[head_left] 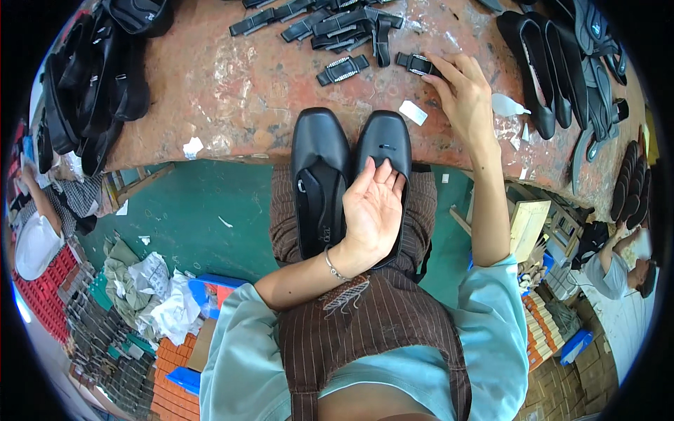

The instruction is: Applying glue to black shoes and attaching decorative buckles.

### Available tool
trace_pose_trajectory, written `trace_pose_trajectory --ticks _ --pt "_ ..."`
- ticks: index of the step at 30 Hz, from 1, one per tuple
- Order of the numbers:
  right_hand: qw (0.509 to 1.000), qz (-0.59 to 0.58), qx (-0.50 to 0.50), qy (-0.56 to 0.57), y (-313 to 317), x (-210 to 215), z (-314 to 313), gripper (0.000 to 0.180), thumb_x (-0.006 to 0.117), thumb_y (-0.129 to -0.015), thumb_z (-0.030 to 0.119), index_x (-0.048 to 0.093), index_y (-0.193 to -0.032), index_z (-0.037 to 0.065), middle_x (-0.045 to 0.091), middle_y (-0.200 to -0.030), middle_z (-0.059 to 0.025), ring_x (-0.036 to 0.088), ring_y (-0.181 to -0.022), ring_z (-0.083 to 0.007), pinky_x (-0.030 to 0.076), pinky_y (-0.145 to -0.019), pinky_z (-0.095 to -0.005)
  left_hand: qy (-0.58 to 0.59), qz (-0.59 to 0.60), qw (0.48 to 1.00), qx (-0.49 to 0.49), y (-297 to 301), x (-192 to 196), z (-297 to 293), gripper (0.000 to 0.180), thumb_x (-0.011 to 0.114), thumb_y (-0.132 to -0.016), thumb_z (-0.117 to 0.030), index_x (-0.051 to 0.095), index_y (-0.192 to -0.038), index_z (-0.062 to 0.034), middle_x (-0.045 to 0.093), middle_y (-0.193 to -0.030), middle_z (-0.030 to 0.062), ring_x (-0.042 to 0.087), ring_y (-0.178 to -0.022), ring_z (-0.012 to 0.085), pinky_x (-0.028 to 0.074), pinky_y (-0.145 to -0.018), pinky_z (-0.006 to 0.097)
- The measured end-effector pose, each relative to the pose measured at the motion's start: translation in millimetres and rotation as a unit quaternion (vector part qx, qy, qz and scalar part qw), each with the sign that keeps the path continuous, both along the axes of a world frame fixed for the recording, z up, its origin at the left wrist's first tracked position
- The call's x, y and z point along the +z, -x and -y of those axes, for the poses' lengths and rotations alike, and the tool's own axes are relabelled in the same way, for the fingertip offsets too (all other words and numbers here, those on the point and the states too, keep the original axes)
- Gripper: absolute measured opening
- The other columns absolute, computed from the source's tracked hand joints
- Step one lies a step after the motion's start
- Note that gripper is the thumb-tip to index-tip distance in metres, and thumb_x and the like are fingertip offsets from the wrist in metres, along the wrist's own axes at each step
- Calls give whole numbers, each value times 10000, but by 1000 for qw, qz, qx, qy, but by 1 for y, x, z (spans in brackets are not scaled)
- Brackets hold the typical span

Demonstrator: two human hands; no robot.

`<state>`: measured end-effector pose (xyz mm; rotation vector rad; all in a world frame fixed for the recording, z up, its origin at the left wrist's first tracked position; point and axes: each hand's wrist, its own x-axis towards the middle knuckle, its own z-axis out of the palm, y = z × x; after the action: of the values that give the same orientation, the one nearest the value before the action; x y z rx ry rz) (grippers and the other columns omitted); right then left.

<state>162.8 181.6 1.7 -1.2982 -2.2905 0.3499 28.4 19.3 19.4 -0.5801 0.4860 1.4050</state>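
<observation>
A pair of black square-toed shoes rests across my lap, toes at the table's edge: the left shoe (321,140) and the right shoe (382,130), whose upper has a small slot. My left hand (375,214) lies palm up in the right shoe's opening, with its fingertips tucked under the upper and gripping it. Over the table, my right hand (463,91) pinches the end of a black bow trim (419,64) with a sparkling middle. Just left of it lies a similar bow trim (342,69). Behind these is a heap of black bow trims (344,28).
On the worn reddish table (203,91) stand black shoes at the left (91,77) and black pumps at the right (533,70). A white squeeze bottle (509,105) and a white paper scrap (413,112) lie near my right hand. Another person (618,263) sits at the far right.
</observation>
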Motion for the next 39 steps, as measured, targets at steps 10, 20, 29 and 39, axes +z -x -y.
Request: trace_pose_trajectory --ticks 10,20,29,39 --pt "980 -111 6 164 17 48 74 356 717 -722 19 658 -1073 33 607 -931 -110 577 -806 -260 490 -710 -347 -8 -1 1000 -1 -3 -4 1 239 460 -967 -251 588 -1031 -60 639 -1069 38 488 -1080 169 304 -1015 332" --pt "980 -91 37 173 20 39 88 360 725 -695 34 667 -1050 50 591 -904 -94 563 -825 -271 486 -695 -357 30 -51 998 -29 -3 5 -2 328 400 -986 -262 503 -1204 -41 578 -1198 65 455 -1160 193 261 -1077 357" --pt "982 -84 35 163 20 37 89 353 734 -684 31 680 -1032 55 587 -890 -84 560 -811 -262 484 -684 -347 35 -60 996 -52 0 14 -12 298 461 -975 -265 518 -1180 -56 570 -1143 57 477 -1071 171 317 -1017 338" --pt "933 -297 11 202 1 55 105 303 719 -710 23 675 -1007 -17 591 -912 -93 574 -833 -167 474 -718 -297 -25 -16 984 -176 24 29 -12 295 531 -960 -246 552 -1159 -30 603 -1135 58 576 -1042 153 464 -932 331"
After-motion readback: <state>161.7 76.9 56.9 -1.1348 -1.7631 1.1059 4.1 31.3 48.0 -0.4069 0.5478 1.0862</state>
